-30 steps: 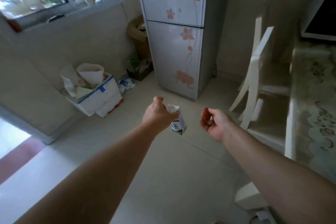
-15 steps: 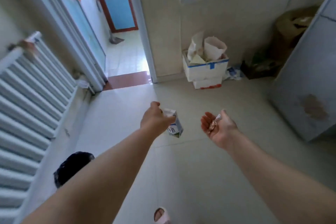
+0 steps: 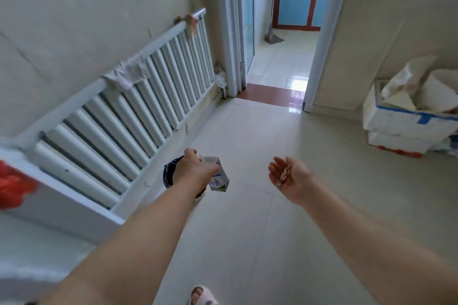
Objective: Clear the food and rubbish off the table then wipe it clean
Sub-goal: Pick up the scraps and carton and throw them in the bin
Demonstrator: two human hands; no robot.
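Observation:
My left hand (image 3: 193, 171) grips a small white and blue milk carton (image 3: 218, 178) by its top, held over the floor. Right behind that hand stands a bin lined with a black bag (image 3: 169, 176), mostly hidden by my wrist. My right hand (image 3: 292, 178) is palm up and cupped, with small brownish food scraps (image 3: 285, 174) lying in it. The table is out of view.
A white radiator (image 3: 138, 96) runs along the left wall with a cloth (image 3: 128, 74) draped on it. An open doorway (image 3: 280, 62) leads ahead to another room. A white foam box of papers (image 3: 409, 116) sits at the right. My slipper (image 3: 202, 296) shows at the bottom.
My view has swung left, from the fridge and chair to the radiator and doorway. Both hands keep their loads, and the black-lined bin now sits just behind my left hand.

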